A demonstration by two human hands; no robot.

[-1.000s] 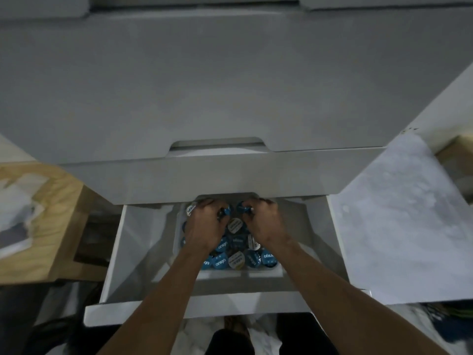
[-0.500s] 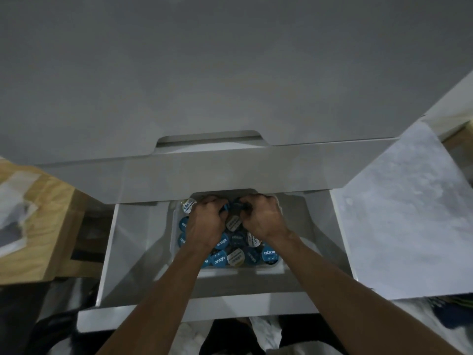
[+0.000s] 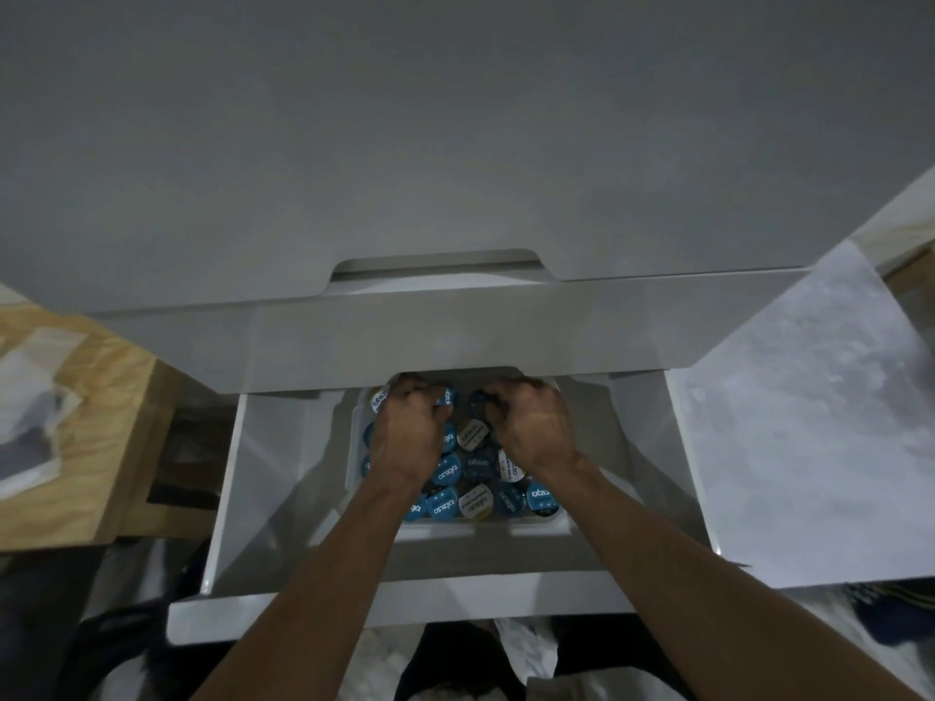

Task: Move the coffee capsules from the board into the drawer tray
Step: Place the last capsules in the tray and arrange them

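1. Dim kitchen-ish spot: white cabinet front, open drawer [image 3: 283, 498] pulled out under it, wooden board [image 3: 76, 397] well off to the left of both hands.
2. Progress, imo nearly done: tray [image 3: 551, 523] is packed w/ coffee capsules [image 3: 445, 473], and no capsules visible on the bit of board in shot, tho most of it is out of frame.
3. Left hand [image 3: 407, 437] grip curled round a capsule at the tray's far end; right hand [image 3: 531, 427] same, fingers bent onto a dark one.
4. Capsules: round foil lids, mostly blue, a few silver/gold, lying jumbled right under + just behind the hands.
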